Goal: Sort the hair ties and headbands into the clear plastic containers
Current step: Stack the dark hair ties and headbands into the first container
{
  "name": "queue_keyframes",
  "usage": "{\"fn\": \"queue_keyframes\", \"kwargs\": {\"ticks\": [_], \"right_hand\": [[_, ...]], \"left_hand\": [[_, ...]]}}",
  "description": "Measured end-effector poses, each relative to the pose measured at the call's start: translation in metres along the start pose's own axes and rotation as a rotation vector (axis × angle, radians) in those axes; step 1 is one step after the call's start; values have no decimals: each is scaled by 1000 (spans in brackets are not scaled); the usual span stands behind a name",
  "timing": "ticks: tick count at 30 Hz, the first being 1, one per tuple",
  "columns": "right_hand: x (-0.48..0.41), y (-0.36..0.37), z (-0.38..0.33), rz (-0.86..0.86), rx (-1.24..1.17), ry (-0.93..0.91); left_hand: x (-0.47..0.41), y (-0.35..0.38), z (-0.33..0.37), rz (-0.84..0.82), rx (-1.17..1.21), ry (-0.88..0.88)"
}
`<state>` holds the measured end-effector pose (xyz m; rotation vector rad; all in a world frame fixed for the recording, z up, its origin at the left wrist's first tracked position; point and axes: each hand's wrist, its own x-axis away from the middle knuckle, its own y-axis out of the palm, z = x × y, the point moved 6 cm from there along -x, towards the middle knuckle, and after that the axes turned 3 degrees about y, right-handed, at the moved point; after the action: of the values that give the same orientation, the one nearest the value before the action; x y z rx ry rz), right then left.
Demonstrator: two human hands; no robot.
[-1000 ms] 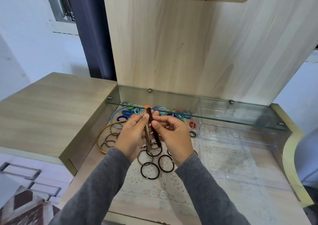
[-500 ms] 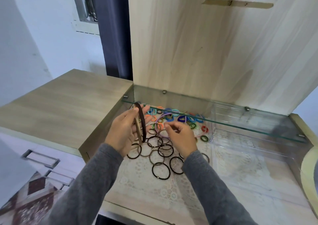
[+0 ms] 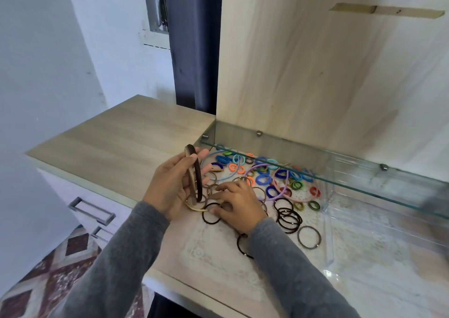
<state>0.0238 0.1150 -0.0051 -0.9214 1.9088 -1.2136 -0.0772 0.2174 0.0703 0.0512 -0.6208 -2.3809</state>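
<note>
Now right hand lowered onto hair ties, grip unclear; left hand grips headbands.

We've got a light wood desktop with a lace mat over it. On the mat: dark hair ties, bright hair ties, thin pastel headbands, clear container.

Pale wall and dark blue curtain at upper left; light wood panel at right; wood-grain cabinet centre-left; patterned floor, possibly tiled, lower left.
</note>
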Motion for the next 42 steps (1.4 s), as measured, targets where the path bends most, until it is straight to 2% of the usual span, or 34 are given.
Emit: {"fn": "queue_keyframes", "kwargs": {"ticks": [10,16,21,29,32,37,42], "right_hand": [[-1,8,-11,12,23,-53],[7,-8,8,52,63,-6],[13,-15,20,14,136,36],[8,0,-8,-8,145,-92],[8,1,-10,39,138,-103],[7,-18,1,172,-42,-36],[4,-56,5,329,-338,51]], "left_hand": [[3,-7,4,3,-16,14],[3,-3,2,-5,-5,4],[2,0,0,-28,7,0],[2,3,-3,-23,14,-2],[2,3,-3,-24,8,-3],[2,4,-1,-25,14,-1],[2,11,2,-49,49,-18]]}}
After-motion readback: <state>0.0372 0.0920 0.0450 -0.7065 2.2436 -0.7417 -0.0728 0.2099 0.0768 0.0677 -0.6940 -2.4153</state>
